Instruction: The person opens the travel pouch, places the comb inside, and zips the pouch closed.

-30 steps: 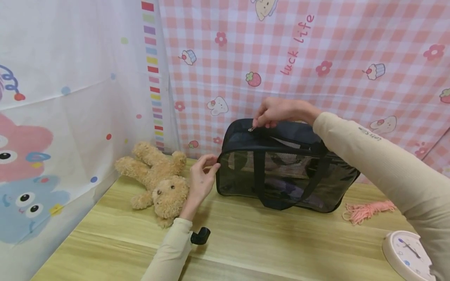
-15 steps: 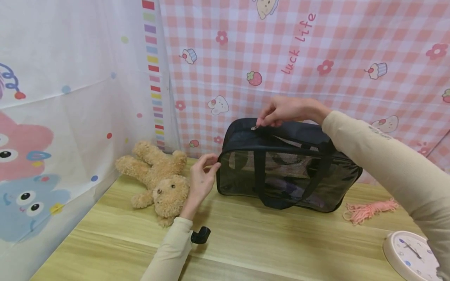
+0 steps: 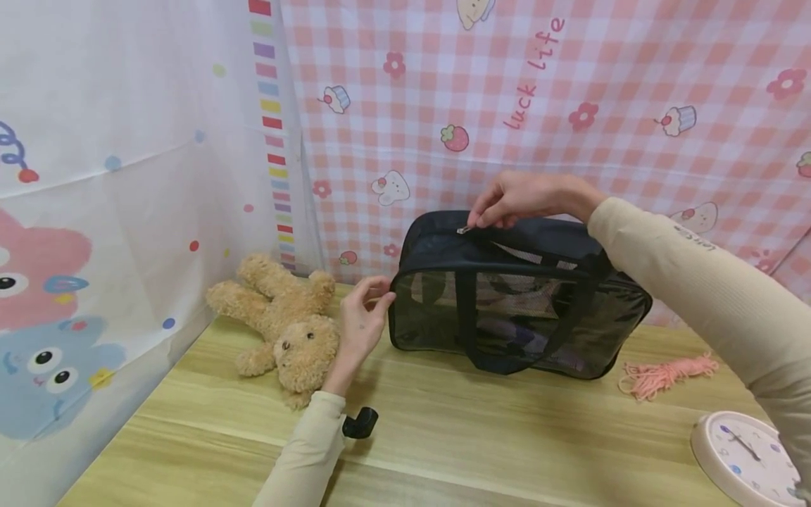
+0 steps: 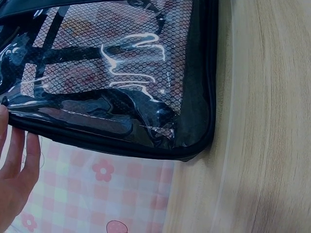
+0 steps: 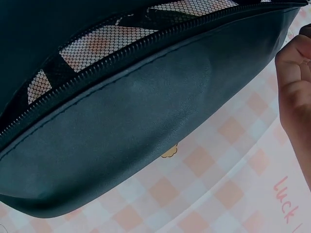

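A black bag (image 3: pixel 424 317) with a see-through front, a mesh back and strap handles stands upright on the table. My left hand (image 3: pixel 363 317) pinches its left side edge, thumb in front; the left wrist view shows the fingers (image 4: pixel 32 155) at that edge. Above the bag, my right hand (image 3: pixel 522 197) pinches the metal zipper pull (image 3: pixel 464 229) on the top. To the right of the pull the zipper gapes, and its parted teeth (image 5: pixel 146 43) show in the right wrist view. Something purplish shows dimly inside the bag.
A tan teddy bear (image 3: pixel 307 352) lies left of my left hand. A black angled piece (image 3: pixel 360 422) is beside the left sleeve. On the right are a pink cord bundle (image 3: pixel 668 375) and a round clock (image 3: pixel 747 451), partly behind the right sleeve. Patterned cloths hang behind the table (image 3: pixel 475 436).
My right hand has drawn the zipper pull a little to the right along the bag's top. The left hand has stayed at the bag's left edge.
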